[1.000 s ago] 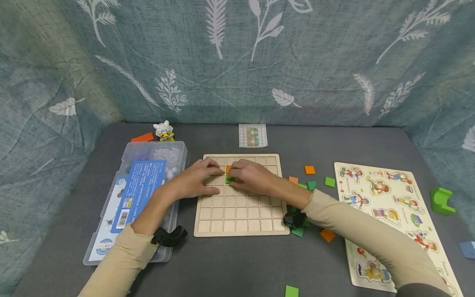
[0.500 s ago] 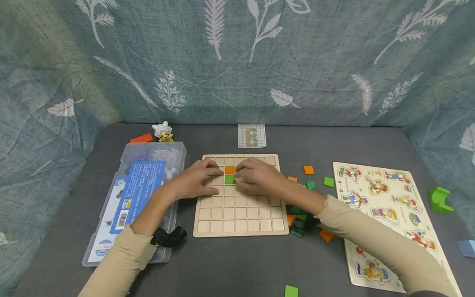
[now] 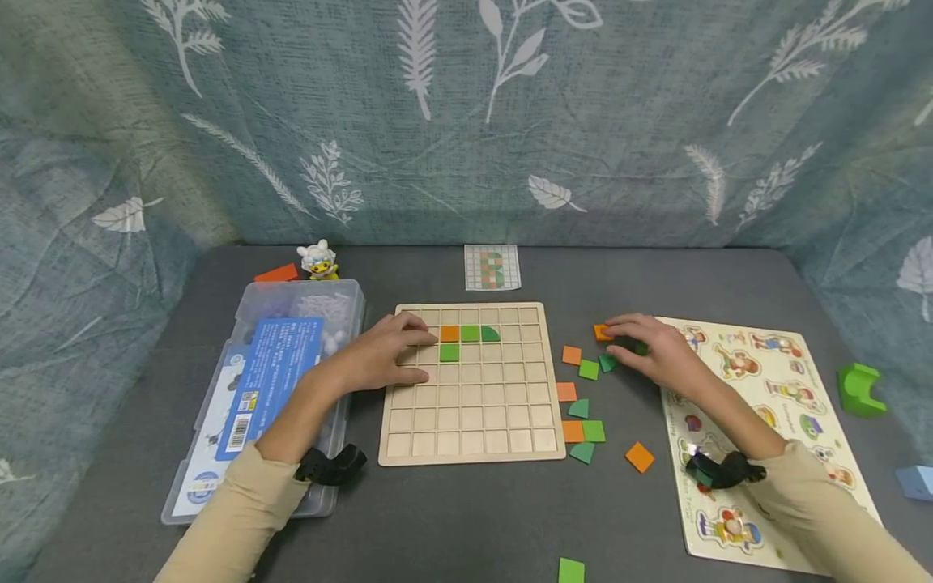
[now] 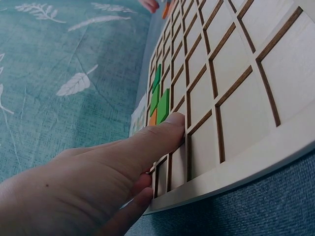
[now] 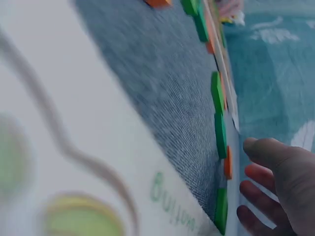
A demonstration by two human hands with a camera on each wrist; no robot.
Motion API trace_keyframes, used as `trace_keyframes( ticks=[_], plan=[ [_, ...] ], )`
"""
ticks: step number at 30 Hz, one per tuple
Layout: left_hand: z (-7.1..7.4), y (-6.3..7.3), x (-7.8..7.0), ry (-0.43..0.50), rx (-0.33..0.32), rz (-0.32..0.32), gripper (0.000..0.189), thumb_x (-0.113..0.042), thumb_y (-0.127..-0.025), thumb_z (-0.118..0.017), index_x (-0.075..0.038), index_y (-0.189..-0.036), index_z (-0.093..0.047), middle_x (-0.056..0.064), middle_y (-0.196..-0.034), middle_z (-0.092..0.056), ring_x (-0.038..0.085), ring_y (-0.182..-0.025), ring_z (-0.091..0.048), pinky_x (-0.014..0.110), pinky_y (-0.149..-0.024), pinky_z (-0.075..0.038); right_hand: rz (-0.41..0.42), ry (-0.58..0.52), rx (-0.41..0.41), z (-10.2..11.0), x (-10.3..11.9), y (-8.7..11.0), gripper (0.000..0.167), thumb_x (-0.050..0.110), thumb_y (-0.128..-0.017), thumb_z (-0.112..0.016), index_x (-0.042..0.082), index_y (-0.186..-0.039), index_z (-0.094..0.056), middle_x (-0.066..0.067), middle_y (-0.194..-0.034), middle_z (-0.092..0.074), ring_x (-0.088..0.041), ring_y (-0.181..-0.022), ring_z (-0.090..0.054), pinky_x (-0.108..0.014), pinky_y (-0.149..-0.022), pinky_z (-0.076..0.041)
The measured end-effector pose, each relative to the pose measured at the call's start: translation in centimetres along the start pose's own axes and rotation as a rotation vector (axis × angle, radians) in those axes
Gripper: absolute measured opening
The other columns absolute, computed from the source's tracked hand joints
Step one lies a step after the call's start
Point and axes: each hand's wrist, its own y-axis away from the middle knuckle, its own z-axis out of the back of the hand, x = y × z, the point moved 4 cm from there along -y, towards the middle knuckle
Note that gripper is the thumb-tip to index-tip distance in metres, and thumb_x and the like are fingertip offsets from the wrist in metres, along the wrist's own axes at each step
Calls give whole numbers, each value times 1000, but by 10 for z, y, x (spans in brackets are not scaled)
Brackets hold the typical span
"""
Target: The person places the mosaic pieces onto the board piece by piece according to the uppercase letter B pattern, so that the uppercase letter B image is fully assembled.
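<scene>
A wooden grid board (image 3: 474, 441) lies in the middle of the table. Its second row holds an orange square tile (image 3: 449, 333), a green square tile (image 3: 470, 333) and a dark green quarter-round tile (image 3: 491, 334); another green square (image 3: 449, 353) sits below the orange one. My left hand (image 3: 382, 351) rests on the board's left side, thumb and fingers spread; the left wrist view shows a fingertip on the grid. My right hand (image 3: 659, 350) reaches towards a loose orange tile (image 3: 600, 333), fingertips right at it, while the right wrist view shows loosely bent fingers (image 5: 268, 152) beside this tile.
Several loose tiles, such as an orange square (image 3: 640, 457), lie right of the board. A picture card (image 3: 492, 267) lies behind it. A plastic box (image 3: 342, 304) stands left, a figure puzzle board (image 3: 717, 530) right. A green arched block (image 3: 860, 390) is at far right.
My right hand has left the board and moved right to the loose orange tile. A green square and a quarter-round tile now show where it was. My left hand stays in place.
</scene>
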Motion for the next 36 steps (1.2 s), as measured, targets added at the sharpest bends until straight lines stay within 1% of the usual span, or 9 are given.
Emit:
trace_keyframes(
  ticks=[3, 8, 13, 16, 23, 27, 32, 34, 36],
  plan=[
    [1, 1, 0, 0, 0, -1, 51, -26, -87, -73, -6, -132, -59, 14, -134, -49, 33, -123, -44, 50, -103, -40, -26, -32, 2, -1, -12, -3, 27, 4, -82, -74, 3, -109, -71, -15, -118, -67, -35, -108, -63, -50, -87, -51],
    [1, 1, -1, 2, -3, -7, 51, -26, -87, -73, -6, -132, -59, 13, -134, -49, 33, -122, -44, 50, -102, -40, -13, -41, -21, -3, -22, -7, 28, 3, -81, -75, 4, -108, -72, -16, -120, -66, -36, -110, -61, -51, -90, -49],
    [2, 1, -2, 5, -4, -5, 51, -26, -87, -73, -6, -132, -59, 13, -134, -49, 33, -122, -44, 50, -102, -40, 7, -54, -40, -4, -27, -7, 29, 2, -79, -76, 5, -108, -72, -15, -122, -66, -33, -112, -58, -50, -92, -46],
    [2, 1, -2, 1, -6, -8, 51, -26, -87, -73, -6, -131, -59, 14, -133, -49, 33, -121, -44, 50, -102, -40, 22, -55, -34, -6, -28, -7, 29, 3, -79, -76, 5, -108, -72, -15, -121, -66, -32, -112, -58, -48, -92, -46],
    [0, 1, 0, 1, -10, -10, 51, -26, -86, -73, -6, -131, -60, 14, -133, -49, 32, -121, -45, 49, -101, -41, 26, -56, -10, -10, -28, -7, 26, 5, -79, -77, 7, -105, -74, -13, -116, -69, -29, -111, -59, -46, -92, -46],
    [0, 1, 1, 4, -6, -5, 51, -26, -87, -73, -6, -132, -59, 14, -134, -49, 33, -122, -44, 50, -101, -40, 57, -34, -8, -10, -27, -8, 23, 2, -79, -76, 7, -102, -75, -12, -110, -71, -30, -106, -61, -46, -88, -49],
    [1, 2, -1, 10, -6, 0, 51, -26, -86, -73, -6, -132, -59, 15, -134, -48, 34, -122, -44, 50, -102, -40, 66, 0, 8, -10, -26, -10, 21, 1, -80, -75, 7, -100, -75, -13, -108, -70, -31, -103, -62, -48, -84, -51],
    [1, 2, -1, 6, -6, -2, 51, -26, -86, -73, -6, -132, -59, 14, -134, -49, 33, -121, -44, 50, -101, -40, 76, 5, -9, -9, -24, -13, 21, 2, -80, -75, 8, -99, -75, -11, -106, -71, -29, -102, -62, -46, -83, -51],
    [0, 2, 0, 5, -4, -2, 51, -26, -86, -73, -6, -132, -59, 14, -133, -49, 33, -121, -45, 50, -101, -41, 102, -9, -46, -9, -17, -19, 21, 1, -78, -77, 9, -97, -75, -10, -103, -71, -27, -100, -62, -44, -82, -51]
  ],
)
